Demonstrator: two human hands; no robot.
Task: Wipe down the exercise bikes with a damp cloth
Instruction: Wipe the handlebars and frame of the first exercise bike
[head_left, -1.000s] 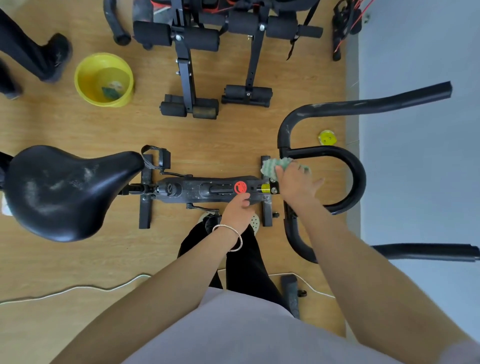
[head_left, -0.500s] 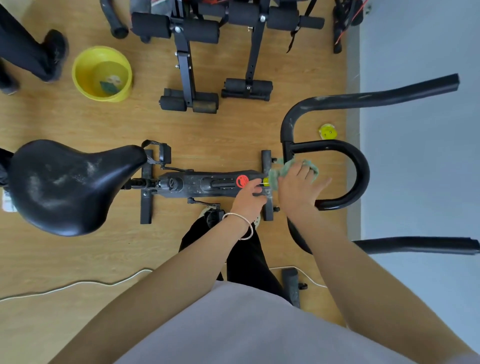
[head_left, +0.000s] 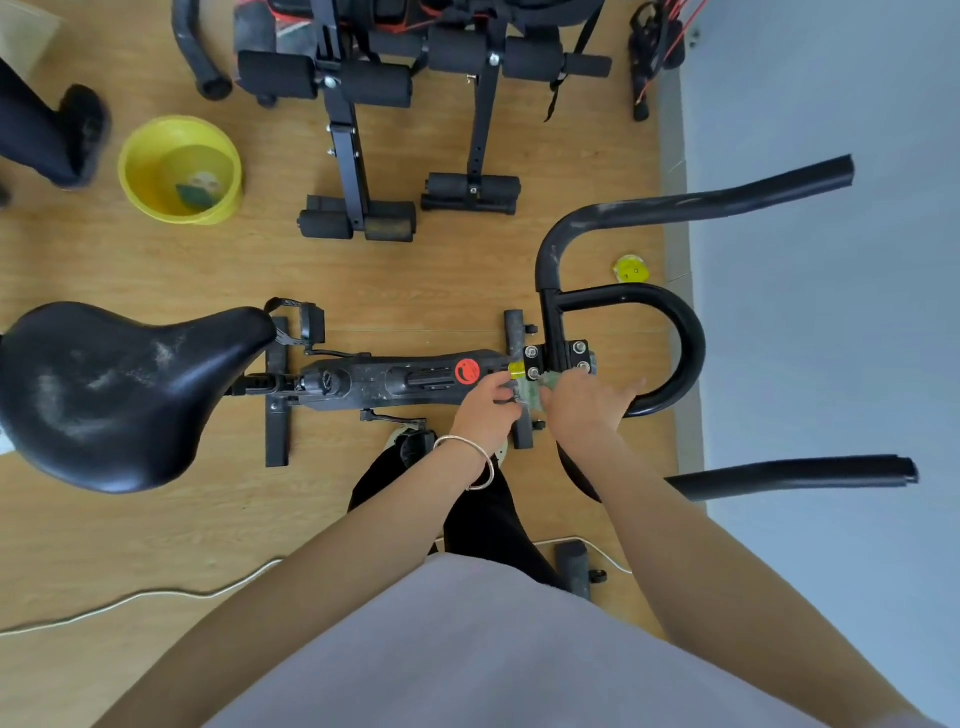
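Note:
A black exercise bike lies below me, seen from above: saddle (head_left: 130, 395) at left, dusty frame (head_left: 395, 382) with a red sticker in the middle, looped handlebars (head_left: 675, 332) at right. A green cloth (head_left: 531, 389) shows just below the bolted handlebar clamp (head_left: 556, 356), squeezed between my two hands. My right hand (head_left: 587, 405) covers most of it, fingers curled down over it and thumb stuck out to the right. My left hand (head_left: 488, 410), with a bracelet on the wrist, has curled fingers pinching the cloth's left edge at the front end of the frame.
A yellow bucket (head_left: 132, 171) with water and a green cloth stands on the wooden floor at upper left, beside another person's dark shoe (head_left: 83, 130). Black padded gym equipment (head_left: 363, 83) fills the top. A white cable (head_left: 130, 597) crosses the floor. A pale wall runs along the right.
My right hand slid the cloth from the handlebar loop down and left to below the clamp. My left hand moved right along the frame until it met the cloth.

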